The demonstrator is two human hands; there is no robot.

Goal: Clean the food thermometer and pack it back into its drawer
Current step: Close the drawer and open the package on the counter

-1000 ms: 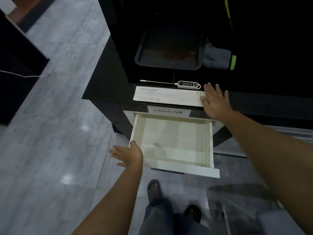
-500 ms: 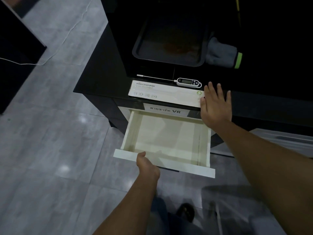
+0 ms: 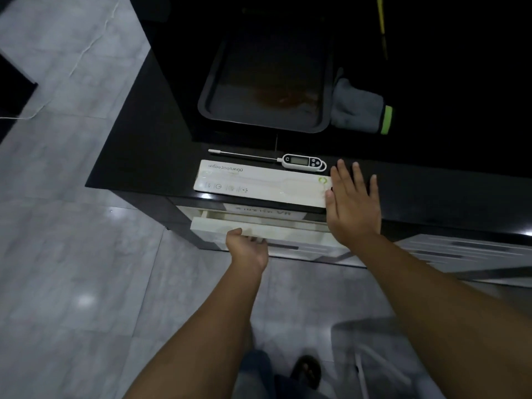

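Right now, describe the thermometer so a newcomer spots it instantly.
On the black countertop, below the dark baking tray, lies a long white box. Just behind it lies the white digital food thermometer: thin metal probe pointing left, small grey display.

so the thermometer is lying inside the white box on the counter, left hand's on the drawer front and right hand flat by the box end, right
Not quite. The head view shows the thermometer lying on the black counter just behind the white box, not inside it. The rest holds: the left hand is on the drawer front, and the right hand lies flat at the box's right end.
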